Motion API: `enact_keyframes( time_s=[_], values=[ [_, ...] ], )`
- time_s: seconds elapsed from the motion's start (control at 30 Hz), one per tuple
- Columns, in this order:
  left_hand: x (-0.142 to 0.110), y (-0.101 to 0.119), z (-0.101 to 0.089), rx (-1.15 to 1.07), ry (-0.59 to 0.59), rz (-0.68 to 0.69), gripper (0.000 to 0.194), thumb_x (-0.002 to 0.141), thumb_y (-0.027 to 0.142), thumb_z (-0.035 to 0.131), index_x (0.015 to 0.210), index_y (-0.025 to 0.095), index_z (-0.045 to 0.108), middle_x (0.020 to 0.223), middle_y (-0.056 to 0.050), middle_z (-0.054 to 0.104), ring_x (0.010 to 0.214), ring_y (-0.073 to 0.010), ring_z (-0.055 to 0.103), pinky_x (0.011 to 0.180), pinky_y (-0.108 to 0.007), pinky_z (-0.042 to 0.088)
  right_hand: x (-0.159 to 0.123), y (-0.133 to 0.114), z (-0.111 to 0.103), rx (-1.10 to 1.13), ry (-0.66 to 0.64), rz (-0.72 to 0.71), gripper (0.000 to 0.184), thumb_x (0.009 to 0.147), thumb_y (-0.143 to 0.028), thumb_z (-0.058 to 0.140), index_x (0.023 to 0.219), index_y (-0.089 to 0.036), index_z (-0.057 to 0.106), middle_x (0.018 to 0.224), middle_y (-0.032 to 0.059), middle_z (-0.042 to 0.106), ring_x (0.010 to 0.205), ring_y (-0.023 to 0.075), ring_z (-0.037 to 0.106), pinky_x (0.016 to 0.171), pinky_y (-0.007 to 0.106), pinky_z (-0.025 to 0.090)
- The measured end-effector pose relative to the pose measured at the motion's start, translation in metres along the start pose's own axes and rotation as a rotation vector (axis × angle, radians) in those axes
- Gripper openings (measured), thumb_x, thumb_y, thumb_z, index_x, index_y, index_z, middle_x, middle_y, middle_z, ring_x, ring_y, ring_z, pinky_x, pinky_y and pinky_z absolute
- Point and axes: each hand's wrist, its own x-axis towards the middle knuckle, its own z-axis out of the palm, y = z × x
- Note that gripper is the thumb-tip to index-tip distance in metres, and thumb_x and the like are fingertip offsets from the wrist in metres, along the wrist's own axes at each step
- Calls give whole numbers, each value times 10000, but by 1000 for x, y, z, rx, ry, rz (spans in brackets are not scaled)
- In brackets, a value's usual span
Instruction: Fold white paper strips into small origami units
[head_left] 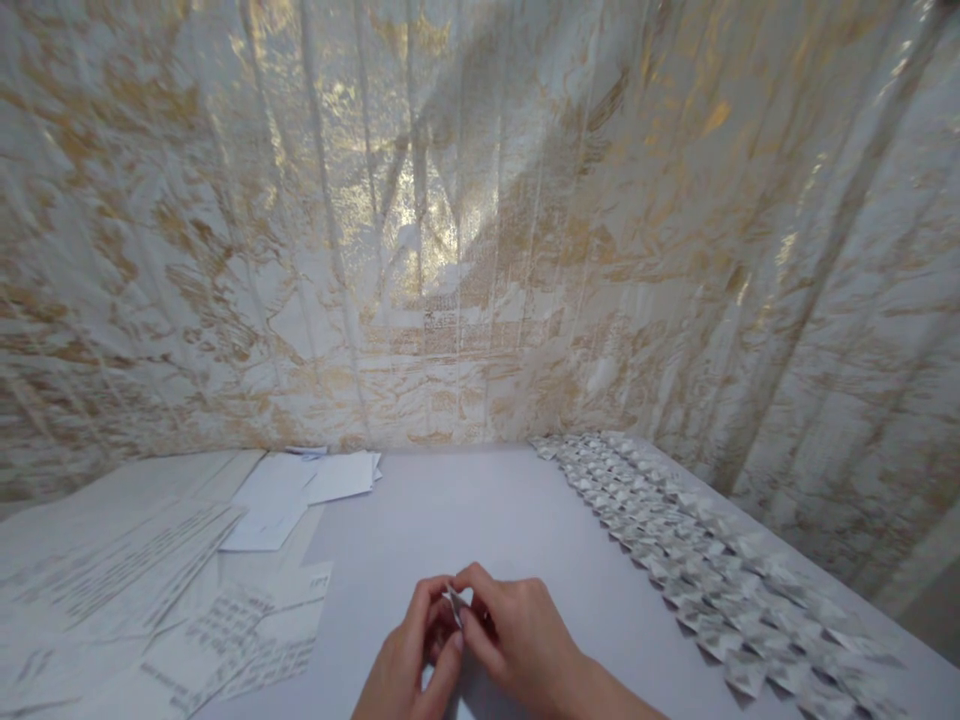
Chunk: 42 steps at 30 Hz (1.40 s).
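Close to the table's front edge, my left hand point(420, 640) and my right hand point(517, 620) meet with their fingertips around a small folded piece of paper point(454, 604). Both hands pinch it between thumb and fingers, so most of it is hidden. Its visible edge is pale and pointed. A white paper tip point(464, 711) shows below the hands at the bottom of the view.
Rows of small folded paper pieces point(675, 560) run along the table's right side. Printed paper sheets point(165, 600) overlap on the left, with blank white sheets point(277, 500) behind them. A gold-patterned curtain point(450, 220) hangs behind the white table point(450, 510).
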Motion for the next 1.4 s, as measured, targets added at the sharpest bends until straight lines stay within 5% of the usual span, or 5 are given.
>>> enact_keyframes(
  time_s=[0.33, 0.6, 0.97, 1.17, 1.4],
  values=[
    [-1, 1, -4, -69, 15, -79, 254, 939, 469, 538, 1044, 240, 505, 794, 34, 555, 746, -170, 583, 718, -293, 465, -4, 11, 10, 154, 26, -58, 205, 827, -120, 495, 996, -211, 565, 736, -4, 726, 563, 147, 616, 551, 205, 359],
    [-7, 15, 1, -100, 49, -9, 313, 924, 312, 523, 1216, 255, 424, 798, 55, 552, 763, -166, 586, 777, -307, 448, -5, 18, 13, 304, 115, -189, 233, 782, -94, 451, 908, -216, 605, 779, 12, 732, 640, 140, 646, 632, 200, 428],
    [1, 15, 3, -455, -18, -251, 563, 761, 760, 682, 754, 230, 493, 601, 94, 466, 576, -103, 402, 564, -241, 303, -6, 28, 23, 309, 276, -321, 339, 766, -67, 419, 1005, -208, 614, 814, 25, 712, 669, 147, 647, 660, 215, 499],
    [2, 6, 0, -482, -43, -300, 578, 778, 774, 654, 829, 208, 549, 599, 59, 579, 555, -108, 498, 570, -247, 370, -6, 23, 21, 319, 275, -373, 395, 776, -36, 386, 1065, -216, 587, 893, 42, 735, 773, 154, 692, 715, 220, 520],
    [0, 6, 3, -459, -56, -343, 662, 769, 842, 576, 939, 203, 558, 622, 13, 676, 536, -128, 580, 527, -248, 386, -5, 26, 23, 153, 247, -349, 326, 830, -76, 384, 1075, -219, 544, 627, -43, 656, 492, 132, 596, 530, 202, 414]
  ],
)
